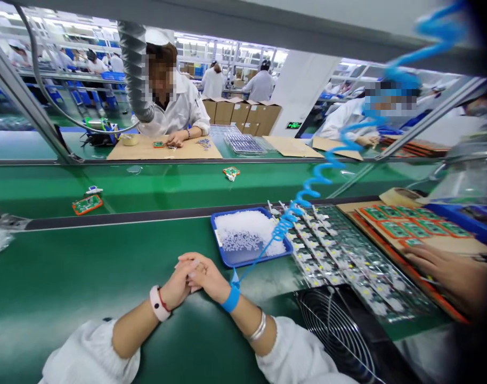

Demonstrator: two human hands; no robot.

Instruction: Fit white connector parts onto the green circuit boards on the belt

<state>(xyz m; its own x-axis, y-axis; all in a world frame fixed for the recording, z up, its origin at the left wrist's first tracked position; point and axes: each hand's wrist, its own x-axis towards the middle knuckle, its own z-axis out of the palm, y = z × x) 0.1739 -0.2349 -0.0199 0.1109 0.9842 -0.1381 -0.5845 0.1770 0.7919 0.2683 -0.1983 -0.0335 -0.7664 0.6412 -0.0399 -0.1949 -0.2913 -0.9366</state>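
Observation:
My left hand (175,288) and my right hand (211,277) are clasped together above the green worktop (87,277). Their fingers overlap and are folded closed, and no object shows in them. A pale pink band sits on my left wrist. Round my right wrist is a blue strap (231,298), joined to a coiled blue cord that rises to the upper right. Just beyond my right hand stands a blue tray (237,262) of small white translucent pieces. To its right, clear trays hold rows of white parts (327,240).
A black fan with a wire guard (335,325) sits by my right forearm. At right, another person's hand (447,272) is beside orange-edged green circuit boards (423,221). More boards (87,205) lie on the green conveyor belt (171,186). Across it, a person works at cardboard (143,152).

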